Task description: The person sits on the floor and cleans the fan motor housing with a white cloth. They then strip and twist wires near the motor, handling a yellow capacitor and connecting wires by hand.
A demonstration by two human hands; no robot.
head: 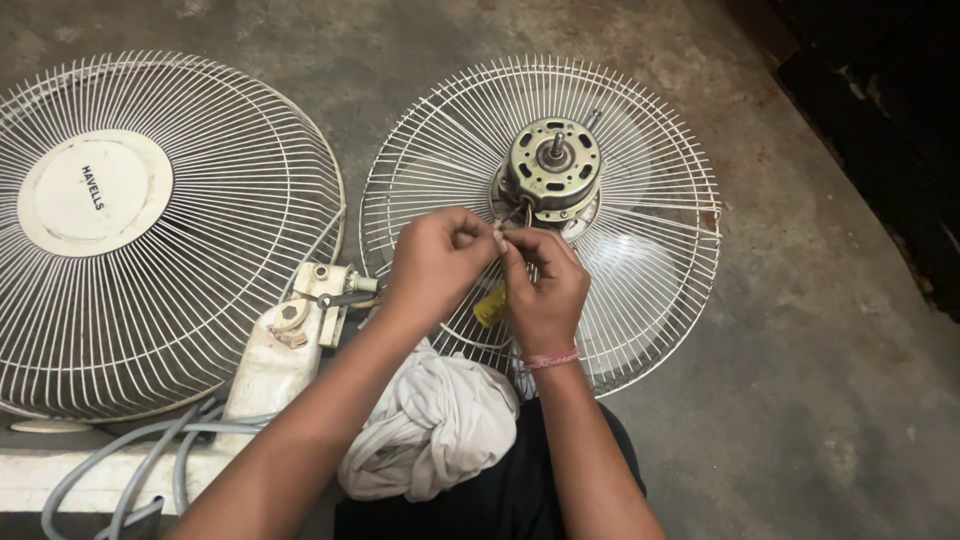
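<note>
My left hand [432, 262] and my right hand [545, 285] meet over the near part of a white wire fan guard [660, 250] lying flat on the floor. Both pinch thin wires [500, 232] that lead up to the bare metal fan motor [553, 165] sitting in the middle of that guard, shaft pointing up. A small yellow piece [489, 306] shows just under my hands. A pink band circles my right wrist.
A second white fan guard with a round centre cap [95, 190] lies at left. A cream fan body [290, 340] with grey cables [150, 450] sits beside it. White cloth [435, 425] rests on my lap. The floor [800, 380] is rough concrete, with a dark edge at top right.
</note>
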